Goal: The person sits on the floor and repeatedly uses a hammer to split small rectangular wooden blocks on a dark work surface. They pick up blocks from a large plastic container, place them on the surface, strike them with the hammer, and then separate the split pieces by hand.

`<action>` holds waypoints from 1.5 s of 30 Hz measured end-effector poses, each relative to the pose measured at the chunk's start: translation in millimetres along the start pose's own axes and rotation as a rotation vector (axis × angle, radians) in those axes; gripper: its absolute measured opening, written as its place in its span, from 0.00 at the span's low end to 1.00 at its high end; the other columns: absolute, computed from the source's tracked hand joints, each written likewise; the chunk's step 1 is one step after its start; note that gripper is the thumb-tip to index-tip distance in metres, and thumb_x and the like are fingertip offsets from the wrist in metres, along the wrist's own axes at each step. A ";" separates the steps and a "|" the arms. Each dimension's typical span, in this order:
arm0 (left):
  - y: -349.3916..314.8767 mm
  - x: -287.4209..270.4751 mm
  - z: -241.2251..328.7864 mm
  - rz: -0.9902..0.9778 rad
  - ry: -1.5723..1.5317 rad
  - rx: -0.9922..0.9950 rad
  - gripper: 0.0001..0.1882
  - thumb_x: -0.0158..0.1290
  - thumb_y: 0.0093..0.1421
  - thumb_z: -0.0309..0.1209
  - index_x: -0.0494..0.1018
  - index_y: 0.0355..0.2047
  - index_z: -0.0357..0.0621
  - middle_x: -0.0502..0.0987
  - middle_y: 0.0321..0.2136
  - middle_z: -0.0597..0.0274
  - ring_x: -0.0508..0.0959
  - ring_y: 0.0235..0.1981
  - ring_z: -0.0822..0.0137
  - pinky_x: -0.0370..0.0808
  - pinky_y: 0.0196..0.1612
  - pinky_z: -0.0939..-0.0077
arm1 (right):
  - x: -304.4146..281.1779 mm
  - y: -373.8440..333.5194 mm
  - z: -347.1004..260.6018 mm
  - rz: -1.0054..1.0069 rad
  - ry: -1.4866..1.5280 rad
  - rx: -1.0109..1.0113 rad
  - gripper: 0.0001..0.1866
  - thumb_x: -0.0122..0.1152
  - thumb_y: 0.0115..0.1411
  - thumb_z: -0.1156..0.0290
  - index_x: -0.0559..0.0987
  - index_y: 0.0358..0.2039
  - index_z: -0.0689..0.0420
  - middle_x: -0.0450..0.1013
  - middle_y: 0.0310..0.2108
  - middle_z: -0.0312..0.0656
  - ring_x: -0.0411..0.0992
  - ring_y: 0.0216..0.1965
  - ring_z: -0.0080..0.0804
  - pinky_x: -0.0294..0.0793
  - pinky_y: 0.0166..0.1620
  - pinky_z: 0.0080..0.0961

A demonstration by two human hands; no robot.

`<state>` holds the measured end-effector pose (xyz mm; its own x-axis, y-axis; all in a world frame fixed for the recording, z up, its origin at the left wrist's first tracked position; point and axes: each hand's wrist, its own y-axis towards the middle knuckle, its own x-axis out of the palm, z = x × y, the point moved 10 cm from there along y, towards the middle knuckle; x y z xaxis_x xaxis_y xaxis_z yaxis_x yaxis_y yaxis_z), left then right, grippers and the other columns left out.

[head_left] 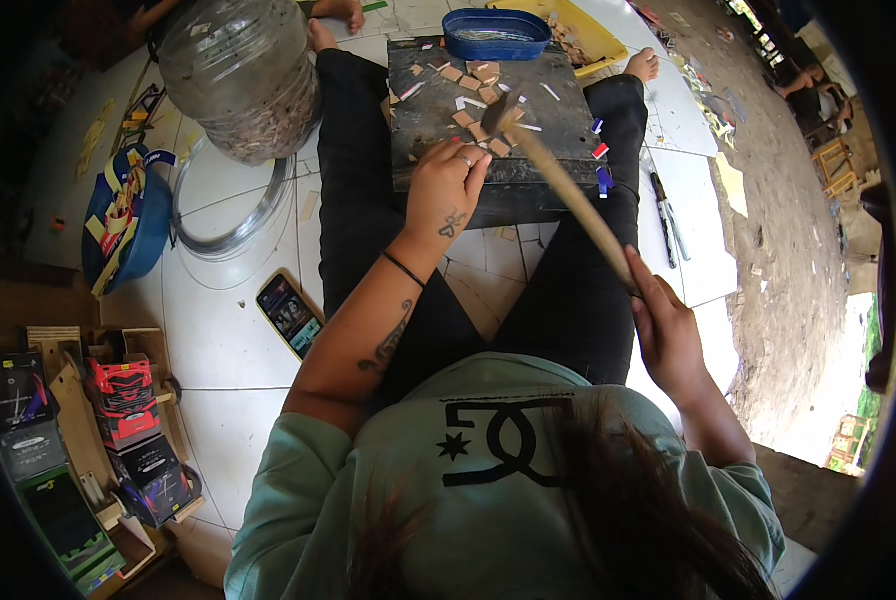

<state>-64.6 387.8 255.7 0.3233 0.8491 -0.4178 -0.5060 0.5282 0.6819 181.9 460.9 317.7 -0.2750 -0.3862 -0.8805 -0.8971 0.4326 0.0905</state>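
A hammer with a long wooden handle is in my right hand, gripped near the handle's lower end. Its metal head is over the dark work block between my legs. My left hand rests at the block's near edge, fingers closed and bent down; whatever they pinch is hidden. Just beyond my left fingertips lie several small brown square pieces, with white and coloured strips scattered among them. A blue oval tub sits at the block's far edge.
Behind the block is a yellow tray with scraps. To the left stand a clear plastic container, a wire coil, a blue basin of strips and a phone. Markers lie right. Boxy coloured items stand lower left.
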 end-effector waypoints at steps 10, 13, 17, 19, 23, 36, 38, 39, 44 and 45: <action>-1.0 3.1 -1.9 -0.031 0.041 -0.051 0.05 0.56 0.58 0.27 0.76 0.28 0.37 0.77 0.27 0.51 0.77 0.32 0.50 0.75 0.43 0.63 | 2.7 -3.4 7.8 -0.043 0.011 0.029 0.31 0.51 0.64 0.79 0.61 0.67 0.48 0.72 0.34 0.53 0.74 0.31 0.48 0.74 0.38 0.36; -1.4 2.3 -2.3 -0.022 0.019 -0.061 0.05 0.56 0.58 0.27 0.76 0.28 0.38 0.77 0.27 0.52 0.77 0.34 0.49 0.75 0.45 0.62 | -7.6 -4.2 2.0 0.086 0.115 -0.043 0.31 0.52 0.64 0.79 0.62 0.66 0.48 0.72 0.34 0.52 0.74 0.30 0.49 0.74 0.37 0.38; -0.9 2.1 -1.7 -0.028 0.040 -0.054 0.05 0.57 0.57 0.27 0.76 0.28 0.38 0.78 0.28 0.52 0.78 0.34 0.51 0.75 0.45 0.62 | 7.8 -3.6 15.1 -0.065 0.050 0.065 0.30 0.51 0.64 0.79 0.63 0.66 0.46 0.72 0.35 0.53 0.74 0.31 0.50 0.74 0.39 0.38; -1.1 3.4 -3.9 -0.040 0.031 -0.078 0.05 0.57 0.57 0.27 0.76 0.28 0.38 0.78 0.28 0.53 0.77 0.34 0.51 0.74 0.43 0.62 | 1.8 -3.4 12.5 0.006 0.108 0.034 0.30 0.51 0.64 0.79 0.63 0.66 0.47 0.72 0.35 0.52 0.74 0.31 0.50 0.74 0.38 0.37; -2.0 1.7 -0.9 -0.022 0.035 -0.055 0.05 0.57 0.58 0.27 0.76 0.28 0.38 0.78 0.28 0.53 0.77 0.33 0.52 0.73 0.40 0.62 | -0.2 -1.0 5.9 0.041 0.050 -0.045 0.30 0.52 0.63 0.80 0.63 0.66 0.49 0.71 0.32 0.52 0.73 0.29 0.47 0.73 0.38 0.35; -3.9 -0.4 1.3 0.006 0.050 0.012 0.06 0.60 0.55 0.26 0.76 0.30 0.36 0.78 0.28 0.54 0.77 0.31 0.54 0.74 0.36 0.66 | 6.7 14.0 32.5 0.023 0.239 0.019 0.29 0.52 0.64 0.79 0.63 0.66 0.50 0.73 0.42 0.55 0.76 0.43 0.48 0.73 0.48 0.33; -7.2 1.4 0.4 -0.014 0.042 0.011 0.07 0.61 0.54 0.25 0.76 0.32 0.37 0.78 0.30 0.55 0.77 0.32 0.55 0.74 0.37 0.66 | -2.4 28.1 44.4 0.142 0.093 0.029 0.29 0.53 0.64 0.78 0.64 0.65 0.48 0.73 0.41 0.54 0.76 0.43 0.48 0.73 0.47 0.34; -7.8 0.8 4.7 -0.004 0.070 0.061 0.10 0.61 0.53 0.24 0.76 0.35 0.38 0.78 0.31 0.56 0.76 0.32 0.57 0.74 0.38 0.67 | 0.3 37.8 58.3 0.129 0.010 0.100 0.28 0.54 0.64 0.77 0.65 0.65 0.48 0.73 0.41 0.52 0.76 0.42 0.49 0.74 0.46 0.35; -12.0 -5.7 -15.5 0.066 -0.130 -0.163 0.08 0.61 0.53 0.23 0.76 0.34 0.38 0.79 0.31 0.57 0.78 0.31 0.65 0.75 0.38 0.73 | 21.8 78.7 91.6 0.241 -0.194 0.132 0.25 0.56 0.61 0.76 0.69 0.60 0.50 0.72 0.43 0.49 0.76 0.40 0.52 0.75 0.41 0.41; -12.0 -7.7 -18.1 0.068 -0.174 -0.193 0.08 0.61 0.54 0.23 0.76 0.34 0.38 0.79 0.30 0.58 0.79 0.30 0.66 0.75 0.37 0.75 | 27.0 84.6 93.3 0.259 -0.192 0.114 0.25 0.56 0.61 0.75 0.69 0.59 0.50 0.72 0.43 0.49 0.76 0.39 0.53 0.75 0.41 0.42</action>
<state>-75.6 375.1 239.9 0.4078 0.8769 -0.2543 -0.6685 0.4765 0.5710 130.9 563.0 258.2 -0.4088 -0.0958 -0.9076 -0.7586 0.5886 0.2795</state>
